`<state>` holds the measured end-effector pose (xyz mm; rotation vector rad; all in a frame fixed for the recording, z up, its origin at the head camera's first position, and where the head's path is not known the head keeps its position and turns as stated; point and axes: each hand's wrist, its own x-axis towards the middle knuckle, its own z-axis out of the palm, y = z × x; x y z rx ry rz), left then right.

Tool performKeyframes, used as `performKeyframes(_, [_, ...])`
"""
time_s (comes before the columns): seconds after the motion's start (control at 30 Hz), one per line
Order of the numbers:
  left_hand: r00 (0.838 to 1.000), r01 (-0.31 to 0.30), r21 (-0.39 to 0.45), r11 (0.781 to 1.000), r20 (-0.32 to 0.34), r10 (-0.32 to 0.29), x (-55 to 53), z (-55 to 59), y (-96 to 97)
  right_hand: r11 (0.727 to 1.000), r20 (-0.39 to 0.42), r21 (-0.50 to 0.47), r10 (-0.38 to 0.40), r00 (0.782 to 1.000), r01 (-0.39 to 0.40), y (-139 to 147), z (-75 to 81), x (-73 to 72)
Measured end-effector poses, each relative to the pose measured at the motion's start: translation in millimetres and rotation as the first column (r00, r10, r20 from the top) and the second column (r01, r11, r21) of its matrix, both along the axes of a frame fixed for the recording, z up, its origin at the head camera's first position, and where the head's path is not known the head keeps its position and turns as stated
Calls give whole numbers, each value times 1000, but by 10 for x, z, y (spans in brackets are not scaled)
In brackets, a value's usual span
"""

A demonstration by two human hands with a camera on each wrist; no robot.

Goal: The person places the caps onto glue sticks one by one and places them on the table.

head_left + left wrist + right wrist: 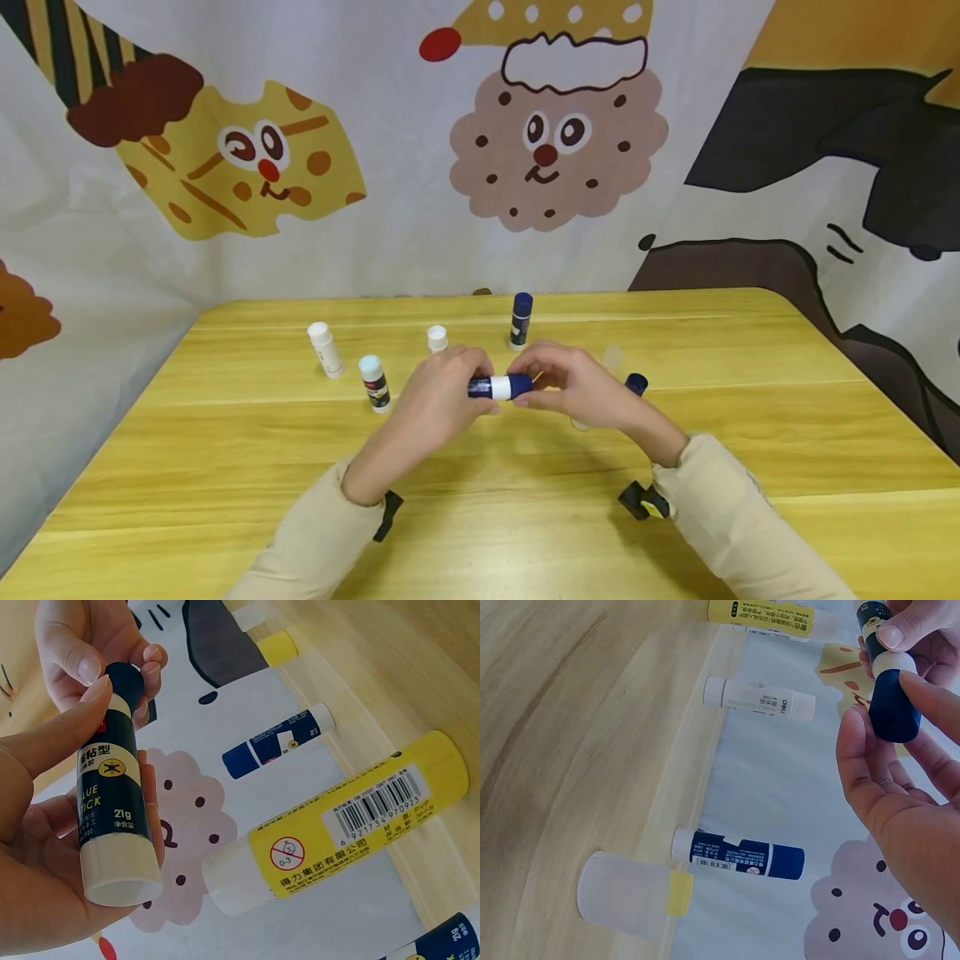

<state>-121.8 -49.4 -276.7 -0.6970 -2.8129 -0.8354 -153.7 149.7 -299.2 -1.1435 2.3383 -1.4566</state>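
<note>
Both hands meet above the middle of the table on one glue stick [112, 795] with a navy label and a white base. My left hand [447, 387] grips its body, thumb laid along the label. The fingers and thumb of my right hand [577, 385] pinch the navy cap [895, 709] at the other end. A white band shows between label and cap. In the head view the stick lies nearly level, cap to the right. A glue stick with a yellow label [337, 825] stands near the left hand.
Behind the hands stand a navy glue stick [521, 321], a white one [326, 350] and one with a pale cap [375, 385]. A navy top [637, 383] shows past the right wrist. A translucent cylinder [622, 892] with a yellow end stands on the table [480, 517]. A printed curtain hangs behind.
</note>
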Motion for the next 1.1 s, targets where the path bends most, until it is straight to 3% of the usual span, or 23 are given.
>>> performKeyframes(0.53, [1000,-3,2,1000,5,3,-28,-2,13,999,-19,-50,16,1000,-17,37,-13,3])
performKeyframes(1.1, [1000,18,37,999,-11,-17,-54,-25,55,990,15,-137,46,999,-44,76,-22,13])
